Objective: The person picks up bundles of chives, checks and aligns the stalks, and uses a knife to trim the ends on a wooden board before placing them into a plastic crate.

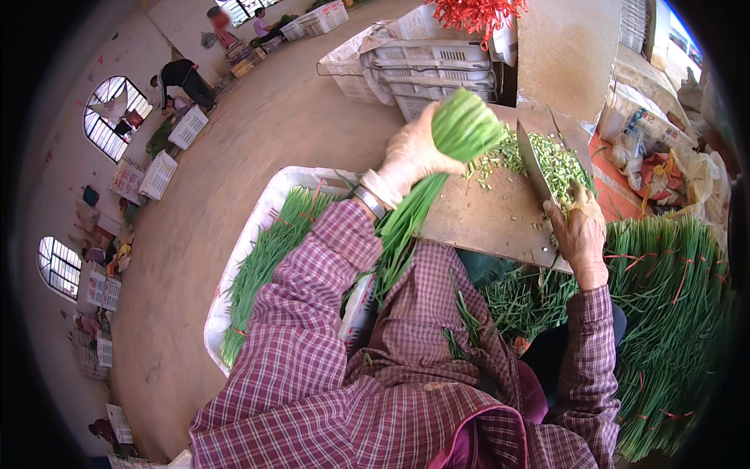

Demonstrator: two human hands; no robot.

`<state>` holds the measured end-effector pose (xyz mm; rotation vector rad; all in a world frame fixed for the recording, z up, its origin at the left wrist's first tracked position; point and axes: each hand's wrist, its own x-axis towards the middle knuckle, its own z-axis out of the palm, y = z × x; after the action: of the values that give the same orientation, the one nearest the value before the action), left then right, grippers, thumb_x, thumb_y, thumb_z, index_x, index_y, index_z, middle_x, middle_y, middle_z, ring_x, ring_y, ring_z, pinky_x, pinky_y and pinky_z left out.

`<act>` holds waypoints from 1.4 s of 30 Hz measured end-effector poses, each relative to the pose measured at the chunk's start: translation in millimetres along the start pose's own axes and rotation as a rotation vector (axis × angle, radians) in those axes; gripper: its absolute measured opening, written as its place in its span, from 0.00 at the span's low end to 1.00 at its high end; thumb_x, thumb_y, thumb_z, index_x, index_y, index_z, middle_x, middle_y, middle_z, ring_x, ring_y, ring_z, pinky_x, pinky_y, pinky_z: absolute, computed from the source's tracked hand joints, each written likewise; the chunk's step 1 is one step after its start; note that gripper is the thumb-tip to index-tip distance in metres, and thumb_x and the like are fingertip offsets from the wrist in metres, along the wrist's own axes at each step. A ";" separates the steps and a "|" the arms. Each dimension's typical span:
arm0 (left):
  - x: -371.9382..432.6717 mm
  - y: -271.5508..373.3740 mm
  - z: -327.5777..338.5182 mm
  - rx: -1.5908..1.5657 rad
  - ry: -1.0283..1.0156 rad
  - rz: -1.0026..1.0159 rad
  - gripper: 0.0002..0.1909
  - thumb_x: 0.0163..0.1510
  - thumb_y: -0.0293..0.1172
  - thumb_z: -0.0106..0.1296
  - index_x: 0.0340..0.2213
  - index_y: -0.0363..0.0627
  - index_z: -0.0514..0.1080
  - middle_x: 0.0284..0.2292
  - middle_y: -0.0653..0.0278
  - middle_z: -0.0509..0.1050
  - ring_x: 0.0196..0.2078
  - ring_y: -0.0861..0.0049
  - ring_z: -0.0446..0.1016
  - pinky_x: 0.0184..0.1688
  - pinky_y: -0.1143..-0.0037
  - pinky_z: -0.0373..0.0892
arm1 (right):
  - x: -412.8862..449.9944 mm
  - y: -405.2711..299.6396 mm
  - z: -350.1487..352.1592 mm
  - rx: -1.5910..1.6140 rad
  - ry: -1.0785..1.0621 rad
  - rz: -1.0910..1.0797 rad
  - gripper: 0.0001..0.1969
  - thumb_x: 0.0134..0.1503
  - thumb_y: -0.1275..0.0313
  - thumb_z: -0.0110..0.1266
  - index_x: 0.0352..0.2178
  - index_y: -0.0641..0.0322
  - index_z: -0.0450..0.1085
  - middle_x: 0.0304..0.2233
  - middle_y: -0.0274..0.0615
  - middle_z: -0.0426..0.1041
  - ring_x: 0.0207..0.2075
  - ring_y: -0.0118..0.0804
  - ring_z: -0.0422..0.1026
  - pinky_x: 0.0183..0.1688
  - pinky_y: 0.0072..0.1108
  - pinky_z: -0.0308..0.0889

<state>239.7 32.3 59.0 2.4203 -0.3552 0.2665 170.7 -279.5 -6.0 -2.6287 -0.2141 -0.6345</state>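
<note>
My left hand (417,151) grips a thick bunch of green garlic chives (469,130), its pale cut ends tilted up over the board and its leaves trailing down past my wrist. In my right hand (580,234) is a knife (534,161), its broad blade pointing away from me across the board. Short chopped stem pieces (556,158) lie heaped around and beyond the blade, with a few scattered nearer. Beneath them is a worn wooden board (469,220), its near edge above my knees.
At my left, a white plastic crate (218,305) holds banded chives (275,252). More bundles (668,328) lie at right; loose leaves (527,296) lie below the board. Crates (436,70) stand stacked beyond, beneath red ties (477,17). Several people work along the far wall.
</note>
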 end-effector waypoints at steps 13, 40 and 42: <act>-21.1 145.9 -139.0 -0.801 -0.215 0.322 0.44 0.48 0.28 0.67 0.61 0.39 0.53 0.55 0.55 0.68 0.57 0.73 0.68 0.59 0.71 0.67 | 81.6 -183.5 -65.9 1.379 -0.078 -0.190 0.23 0.52 0.67 0.64 0.45 0.71 0.69 0.35 0.44 0.78 0.34 0.31 0.79 0.38 0.21 0.76; -68.8 -23.3 -70.7 -1.430 0.348 0.477 0.54 0.45 0.64 0.61 0.62 0.39 0.54 0.60 0.56 0.62 0.59 0.60 0.65 0.63 0.61 0.63 | -109.3 26.0 -16.7 0.015 -0.174 -0.188 0.03 0.51 0.73 0.56 0.29 0.52 0.75 0.27 0.41 0.75 0.30 0.46 0.76 0.33 0.33 0.70; -66.2 -14.3 -61.5 -1.463 0.328 0.491 0.56 0.44 0.65 0.62 0.62 0.40 0.53 0.59 0.60 0.62 0.57 0.62 0.66 0.62 0.60 0.63 | -97.4 20.4 -53.8 0.224 0.033 -0.139 0.06 0.52 0.75 0.56 0.33 0.54 0.76 0.27 0.45 0.75 0.31 0.48 0.76 0.34 0.33 0.71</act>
<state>175.9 94.9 78.5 0.8207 -0.6726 0.4077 68.1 -326.2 -15.5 -2.4010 -0.4358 -0.6581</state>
